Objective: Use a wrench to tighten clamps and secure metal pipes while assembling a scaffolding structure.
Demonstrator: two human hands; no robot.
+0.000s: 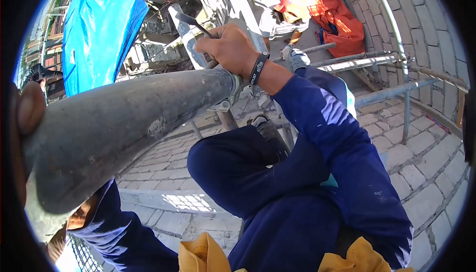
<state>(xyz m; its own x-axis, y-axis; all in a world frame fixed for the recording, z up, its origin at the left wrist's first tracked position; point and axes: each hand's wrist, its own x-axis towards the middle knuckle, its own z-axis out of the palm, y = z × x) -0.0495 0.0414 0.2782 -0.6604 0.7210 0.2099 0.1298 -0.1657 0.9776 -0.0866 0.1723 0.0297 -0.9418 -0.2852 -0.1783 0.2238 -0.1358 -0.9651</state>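
A thick grey metal pipe (124, 108) slants across the left half, its near end close to me. My left hand (30, 107) is closed around that near end, and part of it is cut off by the dark rim. Beyond the pipe's far end, my right hand (230, 49) makes a fist around a slim dark metal tool (191, 20), whose working end I cannot make out. A black wristband (259, 68) circles my right wrist. Just below that wrist a metal scaffold clamp (224, 105) sits at the pipe's far end.
Scaffold tubes (396, 91) run at the right beside a block wall (421, 19). Below, a person in a red cap (293, 7) crouches near an orange-red cloth (342, 27). A blue tarp (101, 29) hangs at the upper left. My bent knee (213, 158) is under the pipe.
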